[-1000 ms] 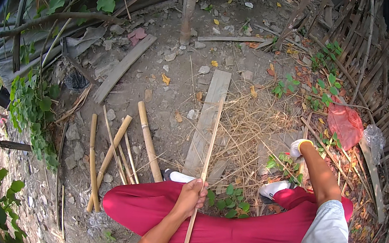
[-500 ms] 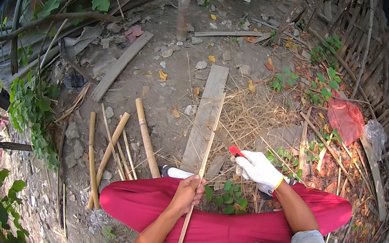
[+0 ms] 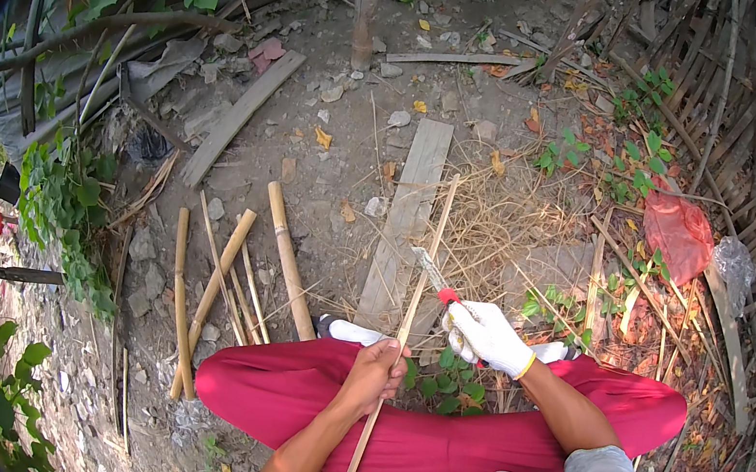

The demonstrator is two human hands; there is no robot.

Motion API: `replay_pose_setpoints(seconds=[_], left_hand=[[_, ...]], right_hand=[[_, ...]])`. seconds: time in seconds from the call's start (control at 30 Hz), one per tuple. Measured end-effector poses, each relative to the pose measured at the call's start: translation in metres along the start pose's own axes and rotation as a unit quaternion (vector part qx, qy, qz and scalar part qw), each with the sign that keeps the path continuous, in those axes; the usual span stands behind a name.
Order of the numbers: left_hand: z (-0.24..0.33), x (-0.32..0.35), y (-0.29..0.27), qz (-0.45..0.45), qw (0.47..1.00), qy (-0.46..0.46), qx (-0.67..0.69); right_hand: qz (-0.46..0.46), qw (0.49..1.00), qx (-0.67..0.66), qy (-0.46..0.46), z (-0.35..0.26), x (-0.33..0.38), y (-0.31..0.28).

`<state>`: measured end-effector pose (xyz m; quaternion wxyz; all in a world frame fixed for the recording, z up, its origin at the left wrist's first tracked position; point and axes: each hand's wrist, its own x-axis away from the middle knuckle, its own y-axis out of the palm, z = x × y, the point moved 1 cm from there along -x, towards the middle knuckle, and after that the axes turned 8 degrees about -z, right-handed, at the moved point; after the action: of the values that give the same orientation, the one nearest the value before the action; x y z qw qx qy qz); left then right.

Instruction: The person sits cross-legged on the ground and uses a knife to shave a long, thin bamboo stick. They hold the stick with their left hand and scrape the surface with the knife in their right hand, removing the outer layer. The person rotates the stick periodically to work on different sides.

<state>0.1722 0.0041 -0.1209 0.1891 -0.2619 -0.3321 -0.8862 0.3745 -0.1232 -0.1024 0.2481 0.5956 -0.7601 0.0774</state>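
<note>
My bare left hand (image 3: 374, 375) is closed around a long, thin bamboo strip (image 3: 436, 235), which runs from beside my torso up and away over a grey plank. In a white work glove, my right hand (image 3: 492, 337) grips the red handle of a knife (image 3: 432, 271). The knife's pale blade points up and left and lies at the strip, beyond my left hand; whether it touches the strip I cannot tell. Both hands are between my folded legs in red trousers (image 3: 268, 386).
A grey plank (image 3: 419, 169) lies ahead, beside dry straw shavings (image 3: 497, 225). Bamboo poles (image 3: 288, 252) and thinner sticks lie to the left. A red plastic bag (image 3: 677, 234) sits at the right, near a fence of woven sticks (image 3: 700, 108). Another board (image 3: 244, 118) is at the far left.
My gloved right hand has come left and slightly nearer with the knife, whose blurred blade now shows clearly at the strip. The strip's far end has tilted a little right. My left hand keeps its grip.
</note>
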Motion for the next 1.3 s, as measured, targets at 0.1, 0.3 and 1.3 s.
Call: replay_pose_setpoints(seconds=[0.1, 0.3, 1.3], left_hand=[[-0.002, -0.001, -0.001, 0.002, 1.000, -0.003, 0.009], [0.000, 0.000, -0.001, 0.004, 1.000, -0.002, 0.010], [0.003, 0.001, -0.005, -0.027, 0.994, 0.028, 0.098]], right_hand=[[-0.032, 0.995, -0.092, -0.025, 0.012, -0.006, -0.004], [-0.070, 0.989, -0.124, -0.042, 0.017, -0.010, -0.009], [0.114, 0.794, 0.591, -0.091, -0.016, -0.022, 0.034]])
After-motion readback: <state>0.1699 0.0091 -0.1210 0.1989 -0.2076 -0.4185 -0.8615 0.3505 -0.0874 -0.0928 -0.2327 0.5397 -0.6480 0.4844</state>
